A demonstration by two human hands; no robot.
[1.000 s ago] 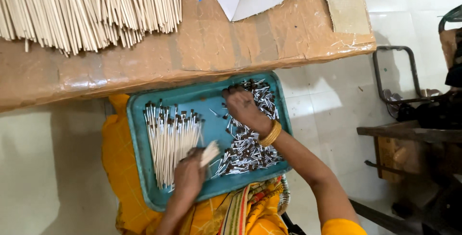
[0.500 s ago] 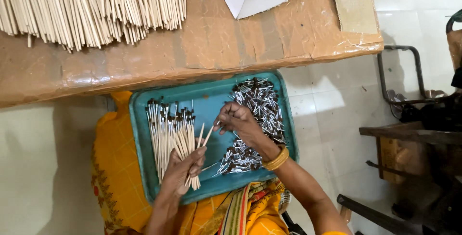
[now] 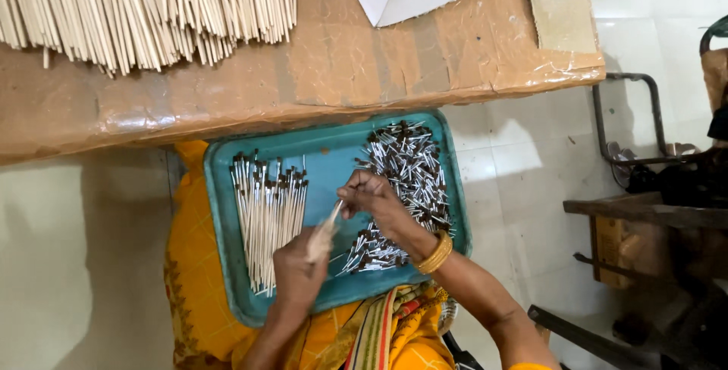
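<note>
At the centre of the frame, your left hand [image 3: 297, 273] now grips a pale stick [image 3: 324, 232], raised since a moment ago; your right hand [image 3: 371, 195] has come off the dark-tipped pieces [image 3: 406, 180] to pinch its tip, above the teal tray [image 3: 334, 159].

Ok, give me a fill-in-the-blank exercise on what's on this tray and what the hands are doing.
1. The tray on the person's lap is ____ in colour.
2. The left hand and the right hand meet over the tray, both holding one thin ____.
3. The bangle sits on the ____ wrist.
4. The neat row of tipped sticks lies on the ____ side of the tray, the loose pile opposite.

Missing words: teal; stick; right; left
</note>
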